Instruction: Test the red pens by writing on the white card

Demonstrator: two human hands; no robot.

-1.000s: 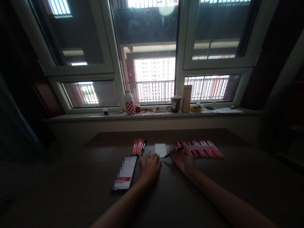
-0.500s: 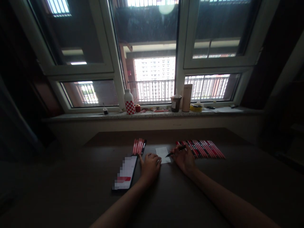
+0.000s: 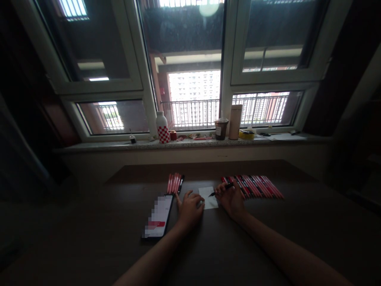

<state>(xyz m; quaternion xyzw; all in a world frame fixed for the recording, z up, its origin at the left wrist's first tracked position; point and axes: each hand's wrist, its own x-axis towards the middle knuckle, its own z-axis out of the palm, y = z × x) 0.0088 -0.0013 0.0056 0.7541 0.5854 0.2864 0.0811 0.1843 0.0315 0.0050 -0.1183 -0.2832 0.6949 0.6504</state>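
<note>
Head view: the paper slip (image 3: pixel 210 203) lies flat on the tabletop (image 3: pixel 214 246), between the left hand (image 3: pixel 191 209) and the right hand (image 3: pixel 232 199). The right-hand grip is clamped on a black pen (image 3: pixel 228 185), with the tip pointing down and left over the slip. Contact between tip and paper cannot be confirmed. The left-hand grip is apart: the thumb is spread from the fingers, nothing is visibly clamped, and the curled fingers rest at the slip's left edge.

A phone (image 3: pixel 161 210) lies beside the left hand, its upper corner near the thumb. A bundle of pens (image 3: pixel 174 184) lies just beyond the phone. A row of pens (image 3: pixel 262 186) lies behind and to the right of the right hand; the hand overlaps its left end in this view.

Probable faults:
1. Slip skids or rotates. Cause: the left fingers bear on one edge only, so pen drag on the opposite side may go unopposed.
2. Marks smear. Cause: either hand sliding across fresh ink.
3. Row of pens is disarranged. Cause: the right hand swinging outward against loose barrels.
4. Phone or bundle is nudged. Cause: the left thumb extending further.
</note>
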